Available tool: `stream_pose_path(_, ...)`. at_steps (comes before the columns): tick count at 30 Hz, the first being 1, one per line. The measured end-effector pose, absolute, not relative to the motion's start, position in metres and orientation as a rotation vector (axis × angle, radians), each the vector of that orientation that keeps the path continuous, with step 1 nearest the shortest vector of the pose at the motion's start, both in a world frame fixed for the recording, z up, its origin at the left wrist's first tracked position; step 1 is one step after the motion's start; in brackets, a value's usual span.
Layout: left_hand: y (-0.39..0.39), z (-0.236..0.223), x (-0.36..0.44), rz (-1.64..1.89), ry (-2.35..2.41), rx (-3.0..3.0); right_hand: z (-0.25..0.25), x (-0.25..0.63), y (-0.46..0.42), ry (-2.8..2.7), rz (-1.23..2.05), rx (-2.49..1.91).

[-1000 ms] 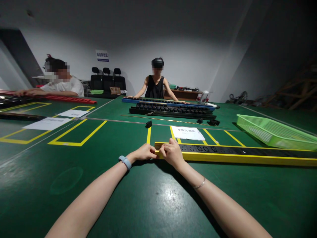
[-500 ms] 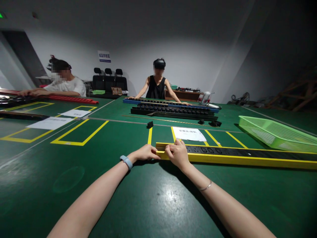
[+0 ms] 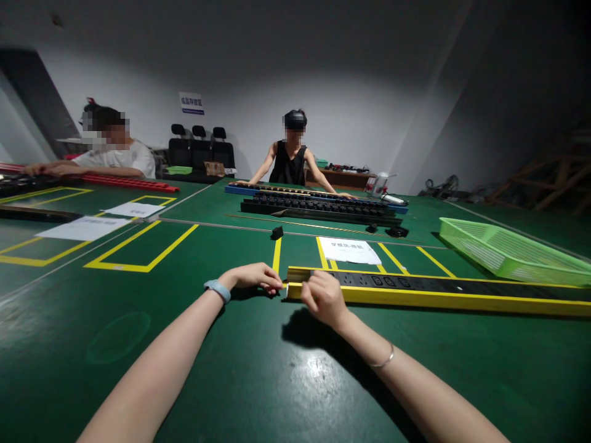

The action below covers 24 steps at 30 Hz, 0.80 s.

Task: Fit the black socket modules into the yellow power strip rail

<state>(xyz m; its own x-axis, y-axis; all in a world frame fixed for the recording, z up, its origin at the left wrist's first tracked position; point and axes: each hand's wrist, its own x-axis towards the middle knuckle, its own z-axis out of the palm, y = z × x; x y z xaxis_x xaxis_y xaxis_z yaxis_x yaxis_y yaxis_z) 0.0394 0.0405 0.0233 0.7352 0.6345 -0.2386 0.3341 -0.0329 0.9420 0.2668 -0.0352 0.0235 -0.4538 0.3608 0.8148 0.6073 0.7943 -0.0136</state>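
Note:
A long yellow power strip (image 3: 443, 299) with black socket modules runs from near the middle to the right edge of the head view. Its left end shows an open channel without sockets. My left hand (image 3: 253, 277), wearing a light blue wristband, is just left of that end. Its fingers are pinched together, with a small yellow bit at the tips that I cannot make out. My right hand (image 3: 325, 298) is curled in front of the strip near its left end, raised over the table. Whether its fingers hold anything is hidden.
Beyond the strip lie a labelled paper sheet (image 3: 351, 250), a small black block (image 3: 277, 233) and black rails (image 3: 318, 209). A green basket (image 3: 503, 249) stands at right. Two co-workers sit or stand across the green table (image 3: 221, 369), one behind a blue rail (image 3: 235, 189).
My left hand has come off the strip's end and moved left. My right hand has drawn back from the strip's top, down and toward me. The view has shifted slightly.

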Motion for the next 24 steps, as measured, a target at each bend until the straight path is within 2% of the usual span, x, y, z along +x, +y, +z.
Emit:
stream_pose_path(4,0.058,0.013,0.023,0.673,1.045,1.528,-0.001,0.23,-0.06,-2.466,-0.141,-0.376)
stream_pose_path(7,0.072,0.0,0.015,0.932,1.383,1.569,-0.012,0.218,-0.067,-2.613,0.091,-0.478)
stream_pose_path(13,0.1,-0.014,0.02,0.978,1.65,1.688,-0.01,0.219,-0.062,-2.591,0.271,-0.741)
stream_pose_path(24,0.164,-0.023,0.085,1.094,1.828,1.918,-0.007,0.218,-0.065,-2.651,0.153,-0.797)
